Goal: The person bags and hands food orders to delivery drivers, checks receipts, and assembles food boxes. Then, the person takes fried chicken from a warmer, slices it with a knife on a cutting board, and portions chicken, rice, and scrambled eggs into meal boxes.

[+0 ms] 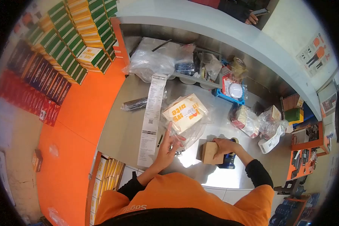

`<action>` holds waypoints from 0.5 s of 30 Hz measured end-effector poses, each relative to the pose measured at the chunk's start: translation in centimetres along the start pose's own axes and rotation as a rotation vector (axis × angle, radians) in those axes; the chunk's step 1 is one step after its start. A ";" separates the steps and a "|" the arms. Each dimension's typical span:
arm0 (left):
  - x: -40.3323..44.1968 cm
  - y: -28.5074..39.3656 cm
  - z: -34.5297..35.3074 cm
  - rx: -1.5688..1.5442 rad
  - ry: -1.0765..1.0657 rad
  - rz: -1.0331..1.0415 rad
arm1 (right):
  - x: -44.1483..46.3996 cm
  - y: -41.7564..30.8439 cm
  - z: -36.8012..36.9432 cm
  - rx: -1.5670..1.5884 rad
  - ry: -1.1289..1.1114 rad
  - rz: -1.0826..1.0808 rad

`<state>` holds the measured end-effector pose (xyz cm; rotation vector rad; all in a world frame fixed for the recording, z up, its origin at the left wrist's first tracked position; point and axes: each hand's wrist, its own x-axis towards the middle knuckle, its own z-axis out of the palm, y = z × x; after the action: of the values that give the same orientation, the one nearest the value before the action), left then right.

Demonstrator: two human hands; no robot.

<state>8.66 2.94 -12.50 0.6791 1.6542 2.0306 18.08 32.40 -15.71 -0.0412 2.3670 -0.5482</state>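
Note:
A white food box with orange lettering (186,113) lies in a clear plastic bag (192,137) on the steel counter. At the bag's near left edge is my left hand (168,148), index finger stretched towards the box and the thumb side spread apart; part of its palm is hidden. My right hand (224,147) grips a small plain brown cardboard box (211,153) from its upper right side. Directly beside that box sits a blue tape dispenser (228,161), partly covered by the hand and wrist. A long printed receipt (150,116) stretches along the counter left of the bag.
Plastic bags (150,56) and a grey divided tray (205,81) line the back. Bagged boxes (246,120) with a receipt (273,141) sit right, near a blue basket (229,98). Stacked cartons (64,49) stand left. Beyond the ledge, another person's hand (251,18) is near a phone.

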 end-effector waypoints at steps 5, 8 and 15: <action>-0.4 0.1 -0.8 0.049 -0.173 -0.019 | 0.4 -2.9 1.6 0.261 0.057 0.186; -0.4 0.1 -1.3 0.025 -0.213 -0.098 | 0.3 -4.7 2.7 0.432 -0.041 0.209; -0.8 -1.6 -2.0 0.035 -0.239 -0.049 | -1.4 -6.8 -4.0 1.112 -0.312 -0.119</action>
<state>8.03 1.22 -14.50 0.8488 1.5538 1.8114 15.72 27.98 -9.46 0.2178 1.5028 -1.6867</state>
